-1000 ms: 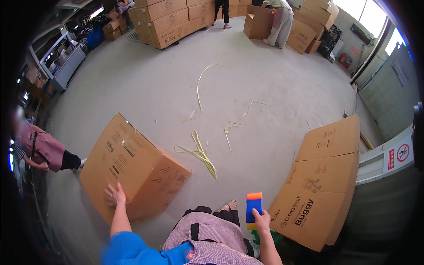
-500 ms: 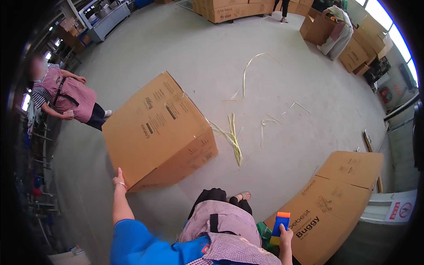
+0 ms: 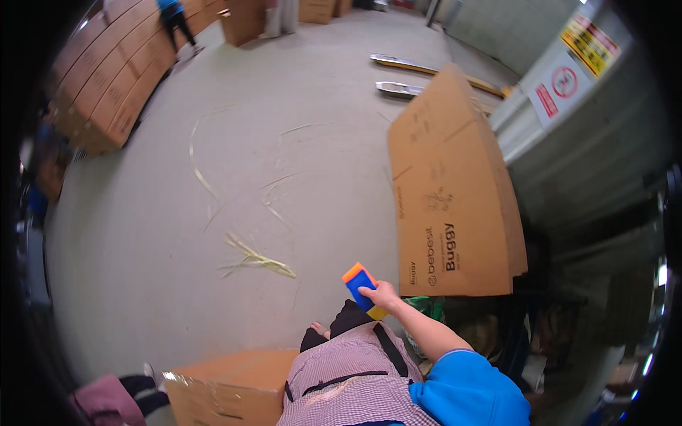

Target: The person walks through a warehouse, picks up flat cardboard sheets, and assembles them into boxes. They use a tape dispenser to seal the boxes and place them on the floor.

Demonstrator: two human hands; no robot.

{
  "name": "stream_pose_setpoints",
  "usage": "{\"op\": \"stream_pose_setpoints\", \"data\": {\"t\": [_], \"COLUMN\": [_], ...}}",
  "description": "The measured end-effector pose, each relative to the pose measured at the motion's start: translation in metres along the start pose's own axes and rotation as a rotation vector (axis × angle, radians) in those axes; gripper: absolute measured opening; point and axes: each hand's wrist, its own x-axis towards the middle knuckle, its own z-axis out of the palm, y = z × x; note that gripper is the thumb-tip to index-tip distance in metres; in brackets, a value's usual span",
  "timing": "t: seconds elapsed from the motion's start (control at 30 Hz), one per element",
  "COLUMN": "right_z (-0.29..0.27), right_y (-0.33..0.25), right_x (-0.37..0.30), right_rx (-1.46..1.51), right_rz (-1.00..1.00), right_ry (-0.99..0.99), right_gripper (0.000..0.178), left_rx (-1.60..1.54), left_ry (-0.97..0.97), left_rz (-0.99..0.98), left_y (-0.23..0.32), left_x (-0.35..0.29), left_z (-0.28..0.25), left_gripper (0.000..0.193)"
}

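In my right hand (image 3: 384,295) is a blue block-shaped tool (image 3: 363,284) with an orange end and a yellow end. My fingers are closed around it, and it is held in front of the checked apron (image 3: 355,376). What kind of tool it is cannot be made out. My left hand is out of view. A brown cardboard box (image 3: 227,397) stands at the lower left, close to my apron, and the frame cuts it off. To the right of my right hand leans a large flattened carton (image 3: 455,192), not touched by it.
Yellowish strapping bands (image 3: 259,260) lie loose on the grey floor (image 3: 142,284). Boxes (image 3: 106,92) are stacked at the far left, with a person (image 3: 175,25) beside them. Another person's pink apron (image 3: 110,405) shows at the lower left. Metal bars (image 3: 399,89) lie behind the carton.
My view has swung to the right. The box has shifted to the lower left, and my left hand, earlier on its edge, has left the view. My right hand still holds the blue tool.
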Motion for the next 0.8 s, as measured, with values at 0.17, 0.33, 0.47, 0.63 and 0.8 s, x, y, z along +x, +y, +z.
{"op": "stream_pose_setpoints", "data": {"t": [0.17, 0.33, 0.47, 0.63, 0.8], "right_z": [-0.034, -0.103, -0.151, -0.184, -0.167], "right_y": [0.042, 0.051, 0.102, 0.123, 0.164], "right_x": [0.011, 0.004, -0.005, -0.036, -0.062], "right_rx": [0.14, 0.242, 0.317, 0.297, 0.333], "right_rz": [0.105, 0.054, 0.055, 0.055, 0.195], "right_ry": [-0.058, -0.136, -0.087, -0.136, -0.03], "right_gripper": [0.057, 0.059, 0.054, 0.057, 0.06], "left_rx": [0.396, 0.721, 0.903, 0.935, 1.085], "left_ry": [-0.093, -0.157, -0.396, -0.987, -1.485], "left_rz": [0.152, 0.496, 0.998, 1.631, 2.192], "left_y": [0.055, 0.122, 0.171, 0.165, 0.07], "left_x": [-0.009, -0.039, -0.124, -0.363, -0.634], "left_z": [0.149, 0.286, 0.46, 0.664, 0.781], "left_gripper": [0.048, 0.043, 0.04, 0.036, 0.03]}}
